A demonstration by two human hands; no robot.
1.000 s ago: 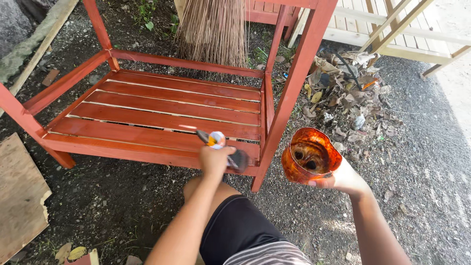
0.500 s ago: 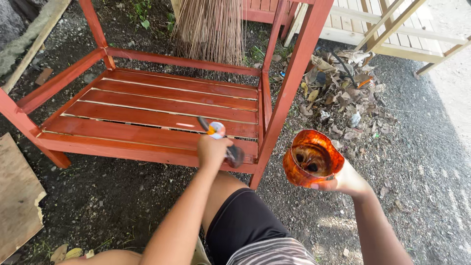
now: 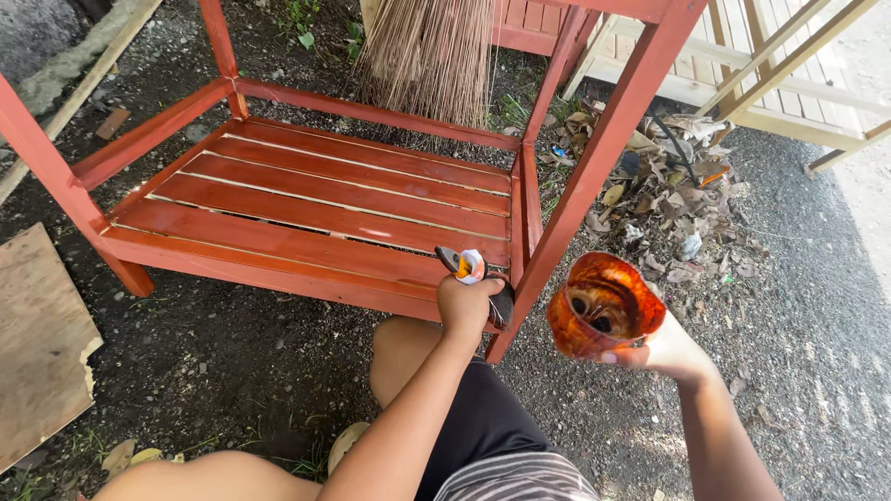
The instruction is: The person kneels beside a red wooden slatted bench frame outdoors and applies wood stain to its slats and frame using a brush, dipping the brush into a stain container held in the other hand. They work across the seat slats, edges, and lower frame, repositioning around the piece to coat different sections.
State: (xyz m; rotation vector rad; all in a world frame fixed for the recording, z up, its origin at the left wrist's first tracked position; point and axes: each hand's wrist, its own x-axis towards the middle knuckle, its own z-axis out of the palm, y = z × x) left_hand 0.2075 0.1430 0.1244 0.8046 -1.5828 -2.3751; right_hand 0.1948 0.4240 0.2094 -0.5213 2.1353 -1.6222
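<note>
Red-stained frame: left hand fingers wrapped around brush at its front corner; right hand grips tilted stain cup, which could spill onto gravel.

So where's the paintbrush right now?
In the head view, the paintbrush is in the left hand, at the front right corner of the red slatted frame, just left of the orange-stained container in the right hand.

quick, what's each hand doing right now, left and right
Left hand: closed in a grip on a paintbrush, at the red wooden frame.
Right hand: holding a stain-smeared cup.
</note>
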